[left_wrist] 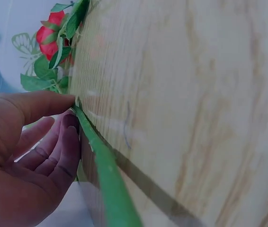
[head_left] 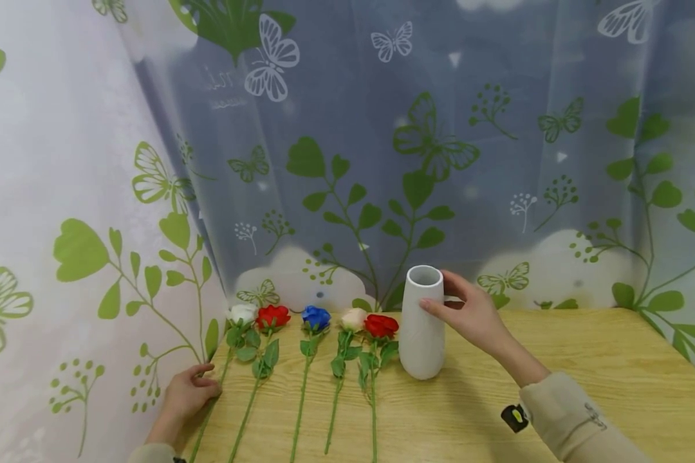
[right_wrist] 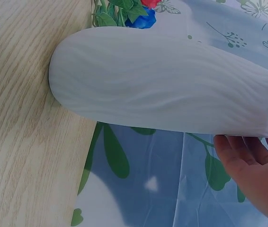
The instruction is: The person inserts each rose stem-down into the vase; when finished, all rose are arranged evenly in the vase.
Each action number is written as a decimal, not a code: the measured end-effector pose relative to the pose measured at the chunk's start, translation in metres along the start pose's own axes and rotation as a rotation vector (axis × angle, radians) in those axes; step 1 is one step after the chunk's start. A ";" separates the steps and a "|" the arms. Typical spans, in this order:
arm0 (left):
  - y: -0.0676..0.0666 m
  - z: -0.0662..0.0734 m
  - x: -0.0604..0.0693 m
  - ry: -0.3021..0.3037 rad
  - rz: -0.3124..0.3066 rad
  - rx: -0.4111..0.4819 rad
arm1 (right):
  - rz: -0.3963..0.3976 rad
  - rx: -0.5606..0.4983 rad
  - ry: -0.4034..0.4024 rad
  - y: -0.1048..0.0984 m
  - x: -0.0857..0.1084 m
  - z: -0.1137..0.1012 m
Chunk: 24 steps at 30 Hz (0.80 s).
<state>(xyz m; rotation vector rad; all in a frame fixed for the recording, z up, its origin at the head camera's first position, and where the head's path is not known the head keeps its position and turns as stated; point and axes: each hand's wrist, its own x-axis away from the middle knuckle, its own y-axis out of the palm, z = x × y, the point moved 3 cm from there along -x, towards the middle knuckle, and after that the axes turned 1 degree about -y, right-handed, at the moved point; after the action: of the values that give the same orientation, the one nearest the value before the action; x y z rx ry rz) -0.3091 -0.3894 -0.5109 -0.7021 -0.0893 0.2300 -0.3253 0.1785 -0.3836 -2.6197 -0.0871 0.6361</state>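
Observation:
A white vase (head_left: 421, 334) with a rippled surface stands roughly upright at the right of the flowers. My right hand (head_left: 476, 315) grips it near the top, thumb on the near side and fingers round the back. In the right wrist view, fingertips of the right hand (right_wrist: 254, 165) touch the vase (right_wrist: 162, 80) near its narrow end. At the far left, my left hand (head_left: 188, 395) pinches the green stem of a white rose (head_left: 243, 314). The left wrist view shows that stem (left_wrist: 106, 175) between thumb and fingers of the left hand (left_wrist: 34, 151), close to the wooden tabletop.
Between the hands lie a red rose (head_left: 273, 316), a blue rose (head_left: 315, 317), a cream rose (head_left: 353, 319) and another red rose (head_left: 381, 326), stems toward me. They rest on a wood-grain table (head_left: 585, 373). A printed curtain (head_left: 347, 128) hangs behind and at the sides.

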 end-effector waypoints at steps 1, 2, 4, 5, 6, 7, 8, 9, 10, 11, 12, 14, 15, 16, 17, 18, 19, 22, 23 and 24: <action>0.000 0.000 0.000 0.008 -0.002 -0.012 | 0.001 0.000 0.003 0.000 0.000 0.000; 0.000 0.000 0.000 0.016 -0.002 -0.027 | 0.000 0.004 0.004 0.000 0.000 0.000; 0.001 0.002 -0.001 0.026 0.002 -0.049 | -0.002 0.011 0.005 0.000 0.000 0.000; 0.001 0.003 0.000 0.024 0.002 -0.055 | -0.001 0.014 0.006 0.000 0.000 0.000; 0.001 0.004 0.000 0.023 0.001 -0.065 | -0.002 0.014 0.008 0.000 0.000 0.000; 0.002 0.005 0.001 0.015 -0.004 -0.067 | -0.001 0.016 0.011 0.000 0.000 0.000; 0.002 0.006 0.001 0.010 -0.010 -0.065 | -0.002 0.017 0.014 0.000 0.000 0.000; 0.003 0.007 0.002 0.009 -0.011 -0.072 | -0.002 0.017 0.015 0.000 -0.001 0.000; 0.003 0.009 0.002 0.016 -0.012 -0.086 | -0.002 0.017 0.013 0.000 -0.001 0.000; 0.004 0.011 0.003 0.019 -0.016 -0.097 | 0.000 0.016 0.014 0.000 0.000 0.000; 0.004 0.013 0.003 0.027 -0.016 -0.112 | 0.002 0.015 0.013 0.000 0.000 0.001; 0.004 0.017 0.004 0.040 -0.011 -0.135 | 0.004 0.017 0.012 0.000 0.000 0.001; 0.004 0.018 0.004 0.045 -0.008 -0.152 | 0.005 0.018 0.010 0.000 0.000 0.001; 0.004 0.018 0.004 0.044 -0.011 -0.159 | 0.003 0.018 0.008 0.000 0.000 0.001; 0.004 0.019 0.005 0.036 -0.016 -0.160 | 0.005 0.017 0.010 0.001 0.000 0.001; 0.004 0.019 0.005 0.031 -0.018 -0.161 | 0.003 0.016 0.008 0.001 0.000 0.001; 0.004 0.019 0.004 0.025 -0.022 -0.162 | 0.002 0.013 0.006 0.001 0.000 0.001; 0.004 0.019 0.004 0.009 -0.026 -0.160 | -0.002 0.003 -0.003 0.001 0.000 0.001; 0.004 0.018 0.003 0.006 -0.025 -0.162 | -0.001 0.003 -0.006 0.001 0.000 0.001; 0.003 0.019 0.003 0.003 -0.021 -0.164 | -0.001 0.001 -0.007 0.000 -0.001 0.001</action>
<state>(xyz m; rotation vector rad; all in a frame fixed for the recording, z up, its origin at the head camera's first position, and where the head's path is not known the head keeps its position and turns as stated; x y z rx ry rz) -0.3102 -0.3747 -0.4987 -0.8641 -0.1132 0.2028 -0.3261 0.1782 -0.3840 -2.6166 -0.0909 0.6452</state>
